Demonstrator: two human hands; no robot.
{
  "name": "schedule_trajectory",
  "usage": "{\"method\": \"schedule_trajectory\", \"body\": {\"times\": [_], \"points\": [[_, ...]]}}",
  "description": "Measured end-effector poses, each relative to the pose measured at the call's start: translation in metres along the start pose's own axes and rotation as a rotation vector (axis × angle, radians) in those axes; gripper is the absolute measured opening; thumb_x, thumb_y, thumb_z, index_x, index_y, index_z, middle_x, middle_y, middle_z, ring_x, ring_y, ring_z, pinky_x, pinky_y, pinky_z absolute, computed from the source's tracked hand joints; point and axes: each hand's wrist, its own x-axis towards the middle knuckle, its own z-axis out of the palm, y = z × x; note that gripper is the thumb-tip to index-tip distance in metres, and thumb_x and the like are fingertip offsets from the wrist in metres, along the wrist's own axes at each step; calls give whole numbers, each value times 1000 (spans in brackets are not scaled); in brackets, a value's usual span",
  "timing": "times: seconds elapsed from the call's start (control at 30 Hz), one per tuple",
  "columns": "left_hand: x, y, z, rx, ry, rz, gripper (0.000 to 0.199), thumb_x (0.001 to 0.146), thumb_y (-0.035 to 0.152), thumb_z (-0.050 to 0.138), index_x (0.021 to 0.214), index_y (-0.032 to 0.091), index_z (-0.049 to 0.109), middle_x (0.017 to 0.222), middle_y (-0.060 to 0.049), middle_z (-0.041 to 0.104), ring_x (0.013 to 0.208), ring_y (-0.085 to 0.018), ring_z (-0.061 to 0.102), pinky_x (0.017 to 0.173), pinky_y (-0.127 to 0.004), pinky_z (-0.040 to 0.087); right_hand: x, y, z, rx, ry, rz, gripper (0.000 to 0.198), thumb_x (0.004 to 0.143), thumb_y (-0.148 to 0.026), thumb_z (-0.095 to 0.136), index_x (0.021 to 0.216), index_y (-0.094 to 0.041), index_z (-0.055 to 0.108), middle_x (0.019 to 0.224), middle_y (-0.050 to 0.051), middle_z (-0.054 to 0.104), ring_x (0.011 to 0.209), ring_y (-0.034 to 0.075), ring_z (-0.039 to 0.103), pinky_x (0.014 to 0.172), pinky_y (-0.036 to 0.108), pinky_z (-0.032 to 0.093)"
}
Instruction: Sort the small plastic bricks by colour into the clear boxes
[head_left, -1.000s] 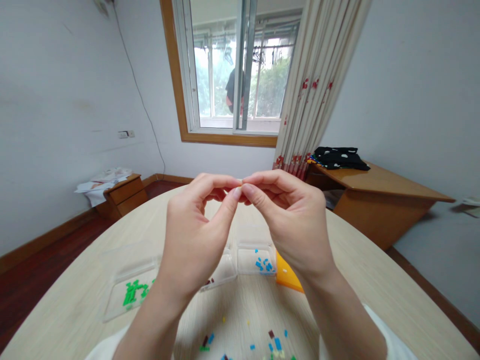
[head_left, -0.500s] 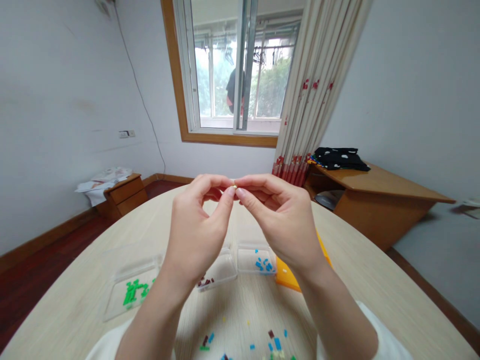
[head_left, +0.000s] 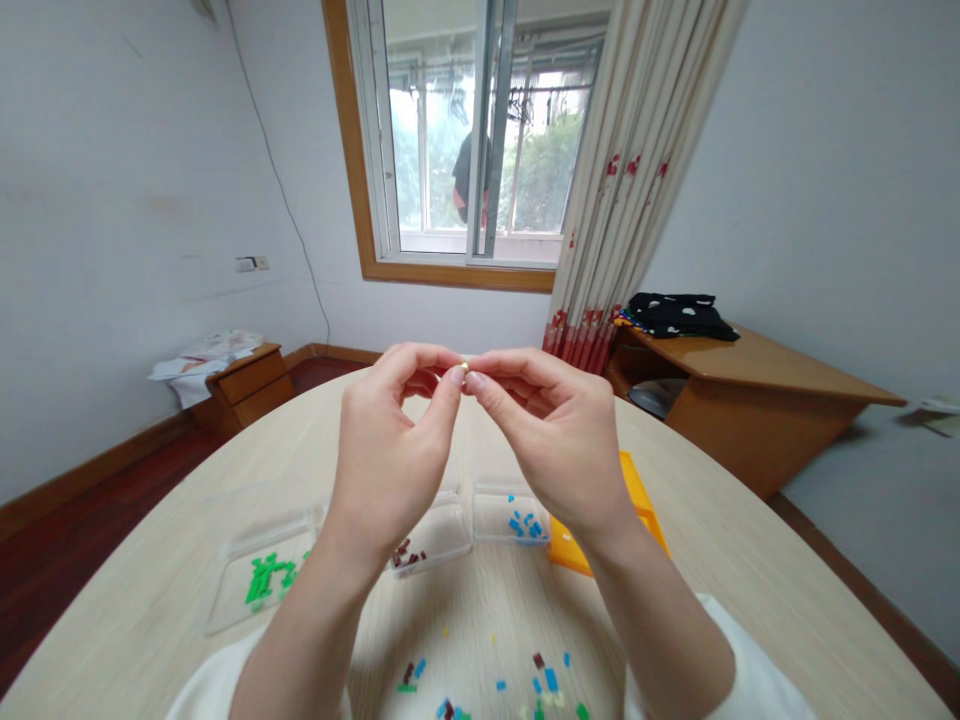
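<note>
I'm reading this as mid-step: the left hand [head_left: 394, 445] and the right hand [head_left: 551, 445] are working on a yellow piece [head_left: 465, 367] and it isn't being put down yet. Thumb and index tips of both hands are pinching it between them, other fingers are curling in behind. It's sitting up in the air above the table [head_left: 480, 600], showing in line with the far edge. Picked out by now, I'm judging, are the small loose ones lying toward the near edge: a blue piece [head_left: 551, 680], a brown piece [head_left: 538, 660], a green piece [head_left: 583, 711] and others, none being touched. Stock is sitting in clear boxes: green bricks [head_left: 262, 578] on the left side, brown bricks [head_left: 409, 553] in the middle, blue bricks [head_left: 525, 525] right of those, with an orange tray [head_left: 637, 490] beside, partly hidden by the right arm. The held one is looking tiny, pale yellow, mostly covered by fingertips; I'm not making out studs, or whether it's one part or several joined
</note>
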Motion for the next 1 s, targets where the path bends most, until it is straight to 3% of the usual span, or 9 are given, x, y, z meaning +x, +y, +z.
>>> {"method": "schedule_trajectory", "body": {"times": [0.27, 1.0], "points": [[0, 0, -1, -19, 24, 0, 8, 78, 25, 66, 74, 18, 65, 71, -2, 69, 68, -15, 64, 65, -24, 51, -2, -1, 1, -3, -28, -7, 9, 79, -20, 66, 84, -18, 73, 83, 2, 74, 78, 14, 69, 76, 26, 58], [2, -3, -2, -75, 78, -30, 10, 79, 26, 65, 75, 17, 67, 71, -2, 69, 68, -14, 64, 65, -23, 53, -5, 2, 7, -3, -44, -64, 19, 82, -16, 62, 94, -24, 74, 96, 3, 74, 85, 15, 69, 81, 29, 58]]}}
